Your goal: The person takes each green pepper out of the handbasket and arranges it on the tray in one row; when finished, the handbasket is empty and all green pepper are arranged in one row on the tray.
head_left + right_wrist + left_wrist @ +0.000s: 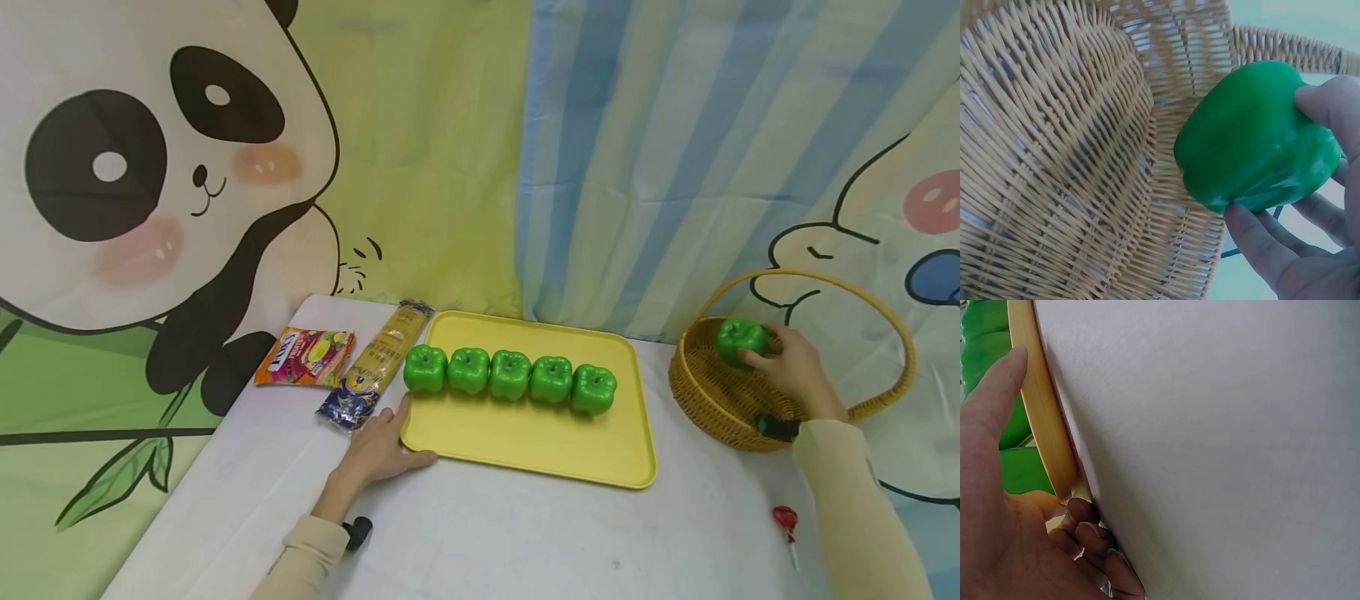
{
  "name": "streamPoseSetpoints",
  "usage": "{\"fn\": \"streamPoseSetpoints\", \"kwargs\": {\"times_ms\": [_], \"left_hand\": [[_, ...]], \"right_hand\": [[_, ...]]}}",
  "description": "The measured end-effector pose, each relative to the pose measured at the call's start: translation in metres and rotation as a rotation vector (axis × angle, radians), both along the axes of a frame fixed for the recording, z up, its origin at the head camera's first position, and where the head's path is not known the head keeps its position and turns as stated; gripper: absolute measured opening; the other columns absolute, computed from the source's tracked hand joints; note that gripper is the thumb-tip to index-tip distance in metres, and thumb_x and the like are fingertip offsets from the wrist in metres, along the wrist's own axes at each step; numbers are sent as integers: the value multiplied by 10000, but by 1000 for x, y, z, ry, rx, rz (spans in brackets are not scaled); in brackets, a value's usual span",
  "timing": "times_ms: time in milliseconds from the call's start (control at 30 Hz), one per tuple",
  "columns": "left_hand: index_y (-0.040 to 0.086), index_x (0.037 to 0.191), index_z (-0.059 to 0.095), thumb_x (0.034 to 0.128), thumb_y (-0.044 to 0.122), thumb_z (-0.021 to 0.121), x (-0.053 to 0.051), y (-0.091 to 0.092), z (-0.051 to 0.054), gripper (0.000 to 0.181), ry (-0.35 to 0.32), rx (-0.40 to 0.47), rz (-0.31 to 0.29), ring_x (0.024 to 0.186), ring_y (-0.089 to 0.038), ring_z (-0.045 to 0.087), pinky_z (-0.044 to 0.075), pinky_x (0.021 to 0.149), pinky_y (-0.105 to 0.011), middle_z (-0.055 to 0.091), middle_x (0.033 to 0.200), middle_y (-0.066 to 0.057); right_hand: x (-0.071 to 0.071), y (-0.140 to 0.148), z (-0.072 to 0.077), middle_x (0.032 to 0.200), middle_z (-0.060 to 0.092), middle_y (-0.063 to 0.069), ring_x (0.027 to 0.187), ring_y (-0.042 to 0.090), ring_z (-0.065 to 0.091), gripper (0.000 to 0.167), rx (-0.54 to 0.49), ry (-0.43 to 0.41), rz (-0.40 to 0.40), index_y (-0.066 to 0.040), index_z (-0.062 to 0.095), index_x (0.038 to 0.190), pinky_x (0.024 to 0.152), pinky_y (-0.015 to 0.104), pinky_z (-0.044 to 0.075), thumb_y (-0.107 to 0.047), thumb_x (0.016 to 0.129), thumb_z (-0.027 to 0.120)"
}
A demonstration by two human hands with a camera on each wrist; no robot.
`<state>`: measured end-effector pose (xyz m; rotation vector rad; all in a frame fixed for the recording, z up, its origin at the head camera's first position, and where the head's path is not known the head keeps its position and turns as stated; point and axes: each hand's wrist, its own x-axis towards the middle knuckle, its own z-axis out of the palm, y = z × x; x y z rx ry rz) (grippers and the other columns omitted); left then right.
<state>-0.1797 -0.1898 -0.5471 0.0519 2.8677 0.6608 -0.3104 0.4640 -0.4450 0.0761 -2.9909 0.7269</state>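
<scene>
A green bell pepper (741,342) is held in my right hand (797,367), over the wicker basket (701,417) at the right. In the right wrist view, thumb and fingertips grip the pepper (1254,137) from opposite sides, beside the woven wall (1054,156); whether it touches the wicker I cannot tell. My left hand (378,446) rests at the near left corner of a yellow tray (525,446), thumb and fingers spread around it. Its thumb lies against the rim (1041,406) in the left wrist view. Several green bell peppers (510,375) stand in a row across the tray.
Left of the tray lie a long pasta packet (378,358) and an orange candy bag (306,357). A red lollipop (786,521) lies near my right sleeve. The basket's tall handle (896,333) arches above it. A printed curtain (450,167) hangs behind the white tabletop (525,533).
</scene>
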Motion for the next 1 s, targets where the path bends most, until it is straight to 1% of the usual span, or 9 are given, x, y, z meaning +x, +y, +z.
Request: {"fn": "streamPoseSetpoints", "kwargs": {"times_ms": [100,200,300,367,500,533,600,733,1000], "left_hand": [[142,1625,153,694,752,748,0,0,1,1262,1,-4,-5,903,-203,496,450,836,-441,567,1106,-92],[128,1623,161,698,755,743,1,0,1,1260,7,-6,-13,901,-207,500,450,831,-447,570,1111,-103],[120,1622,159,700,764,734,1,0,1,1263,5,-10,-16,912,-214,506,457,847,-455,572,1135,-117],[112,1621,163,702,764,732,1,0,1,1262,6,-12,-15,916,-213,509,460,850,-461,574,1148,-121],[112,1622,157,703,757,738,1,0,1,1263,7,-9,-15,915,-211,505,459,847,-454,575,1153,-119],[114,1622,156,704,757,738,1,0,1,1263,7,-10,-16,915,-210,505,460,849,-454,576,1156,-118],[120,1624,150,704,756,739,1,-1,0,1263,3,-10,-15,917,-210,506,461,855,-456,576,1159,-118],[122,1624,145,708,753,737,1,-1,-1,1261,-1,-12,-12,935,-214,516,468,890,-482,578,1174,-122],[113,1623,148,717,744,739,-1,-1,0,1252,-3,-2,-8,959,-231,525,466,924,-516,576,1177,-129]], "right_hand": [[9,-6,0,1350,394,465,1149,611,488,834,-30,13,-1,164,244,1497,844,642,480,-402,998,598],[20,-15,2,1350,438,453,1147,590,519,817,-68,47,0,132,252,1514,766,371,548,-385,994,609],[32,-27,6,1362,466,416,1145,554,542,790,-96,88,7,81,270,1533,674,137,446,-377,990,617],[39,-35,11,1374,473,393,1160,533,536,771,-108,121,12,50,287,1540,735,183,473,-369,987,623],[53,-52,18,1374,483,361,1147,480,519,707,-101,210,37,29,360,1516,871,474,462,-313,974,659],[57,-56,19,1367,490,352,1130,386,547,692,-101,230,43,30,379,1504,887,465,469,-295,967,672],[65,-63,18,1344,506,342,1102,148,558,661,-112,265,65,46,409,1474,869,274,504,-246,953,694],[78,-77,14,1322,515,312,1026,-241,381,614,-190,300,110,67,429,1437,740,-60,388,-153,937,708],[91,-100,-5,1317,520,267,1060,-284,396,599,-248,319,176,65,454,1411,801,-47,412,-84,904,736]]}}
